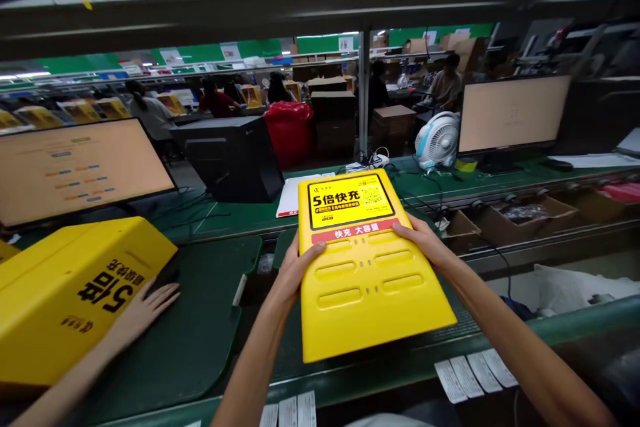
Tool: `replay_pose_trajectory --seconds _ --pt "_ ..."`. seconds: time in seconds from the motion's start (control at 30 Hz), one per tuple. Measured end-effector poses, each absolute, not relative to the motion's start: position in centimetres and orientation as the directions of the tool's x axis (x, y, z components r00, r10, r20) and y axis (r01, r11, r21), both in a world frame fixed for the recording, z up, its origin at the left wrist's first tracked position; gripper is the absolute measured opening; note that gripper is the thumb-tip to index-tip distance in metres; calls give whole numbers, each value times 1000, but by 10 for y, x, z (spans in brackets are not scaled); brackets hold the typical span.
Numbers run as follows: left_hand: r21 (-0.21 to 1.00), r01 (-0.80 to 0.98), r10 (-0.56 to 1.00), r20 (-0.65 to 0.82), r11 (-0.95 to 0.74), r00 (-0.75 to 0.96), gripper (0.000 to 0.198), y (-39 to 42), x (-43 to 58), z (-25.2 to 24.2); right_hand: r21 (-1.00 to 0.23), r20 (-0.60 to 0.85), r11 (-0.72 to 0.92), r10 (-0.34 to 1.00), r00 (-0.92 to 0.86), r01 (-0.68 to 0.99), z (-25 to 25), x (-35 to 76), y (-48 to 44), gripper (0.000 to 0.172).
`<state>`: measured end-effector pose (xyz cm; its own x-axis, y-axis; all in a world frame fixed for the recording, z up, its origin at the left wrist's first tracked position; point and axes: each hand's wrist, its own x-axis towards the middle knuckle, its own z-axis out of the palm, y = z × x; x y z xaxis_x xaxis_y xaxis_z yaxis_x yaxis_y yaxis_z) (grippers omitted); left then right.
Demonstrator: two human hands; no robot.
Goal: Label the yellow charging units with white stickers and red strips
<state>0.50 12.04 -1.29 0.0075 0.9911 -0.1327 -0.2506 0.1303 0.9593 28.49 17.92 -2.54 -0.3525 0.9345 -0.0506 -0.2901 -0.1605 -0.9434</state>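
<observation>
A yellow cover panel [375, 317] with slot-shaped ridges, a red strip and a black-framed label [350, 200] is held up over the conveyor, tilted toward me. My left hand [295, 267] grips its left edge, thumb on the front face beside the red strip. On the opposite edge my right hand [425, 240] holds it the same way, thumb across the strip's end. The fingers behind the panel are hidden. To the left lies a larger yellow housing [75, 287] with black lettering, and a co-worker's hand [145, 307] rests against it.
A green workbench edge [560, 330] runs along the front, with white label sheets [475, 373] on it. Behind stand a left monitor [80, 167], a black computer case [230, 157], a white fan [440, 140] and a right monitor [513, 113]. Cardboard bins [520, 217] sit at the right.
</observation>
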Motion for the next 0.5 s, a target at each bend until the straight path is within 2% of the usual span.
replay_pose_trajectory --seconds 0.1,0.17,0.23,0.3,0.33,0.43,0.5 --pt "996 -63 998 67 -66 7 89 130 -3 -5 -943 226 131 926 -302 -305 -27 292 182 79" --pt "988 46 989 146 -147 36 91 138 -8 -8 -926 338 263 898 -281 -273 -36 295 184 85" --pt "974 141 984 170 -176 50 92 146 -11 -17 -927 357 305 895 -267 -218 -51 298 187 95" --pt "958 215 982 185 -188 35 92 152 -15 -29 -951 297 271 934 -197 -147 -65 304 196 98" --pt "950 246 981 191 -193 34 93 154 -19 -37 -965 251 237 957 -143 -112 -69 310 204 91" --pt "892 408 981 175 -195 86 90 147 -47 -68 -993 115 117 988 101 -13 -73 341 239 47" --pt "756 628 983 145 -181 109 80 131 -75 -96 -998 33 19 957 289 51 -69 364 266 33"
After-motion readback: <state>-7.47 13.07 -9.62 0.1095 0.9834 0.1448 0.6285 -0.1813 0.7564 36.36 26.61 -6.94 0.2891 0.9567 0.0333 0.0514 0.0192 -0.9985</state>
